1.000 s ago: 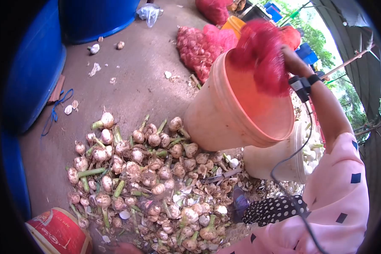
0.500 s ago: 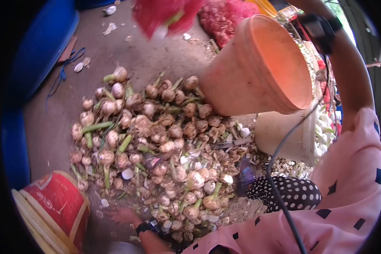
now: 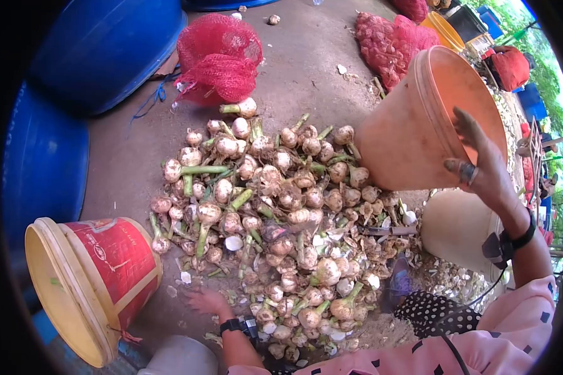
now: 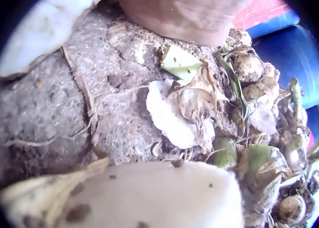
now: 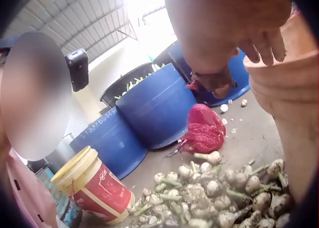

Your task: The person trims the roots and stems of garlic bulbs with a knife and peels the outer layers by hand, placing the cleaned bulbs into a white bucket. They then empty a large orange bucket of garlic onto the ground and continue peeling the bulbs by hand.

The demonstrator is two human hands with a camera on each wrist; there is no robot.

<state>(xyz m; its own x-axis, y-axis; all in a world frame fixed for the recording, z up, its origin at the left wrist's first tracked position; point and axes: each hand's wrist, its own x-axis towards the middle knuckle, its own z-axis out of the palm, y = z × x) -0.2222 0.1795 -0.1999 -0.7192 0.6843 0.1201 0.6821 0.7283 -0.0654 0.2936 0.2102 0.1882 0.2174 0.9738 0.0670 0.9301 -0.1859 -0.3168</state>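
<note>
A heap of soil-stained garlic bulbs (image 3: 281,200), many with cut green stems, spreads over the floor. Beyond it a red mesh bag (image 3: 222,65) lies slumped, a bulb right at its lower edge; the right wrist view shows the bag (image 5: 203,131) too. My right hand (image 3: 486,165) is raised with fingers spread, holding nothing, beside the rim of a tipped orange bucket (image 3: 400,125). Near the heap's edge my left hand (image 3: 207,302) rests on the floor, fingers extended. Part of that hand (image 4: 184,13) tops the left wrist view, above scattered peel (image 4: 172,116).
A red-and-cream bucket (image 3: 116,262) leans at the left, near a pale container (image 3: 181,359). Large blue tubs (image 3: 116,56) stand behind. A cream bucket (image 3: 460,228) and a knife-like blade (image 3: 388,231) lie at the right. A filled red mesh sack (image 3: 388,47) sits farther back.
The red mesh bag went from my right hand over the orange bucket to the floor beyond the heap. My right hand has let go and is spread. My left hand came into view on the floor.
</note>
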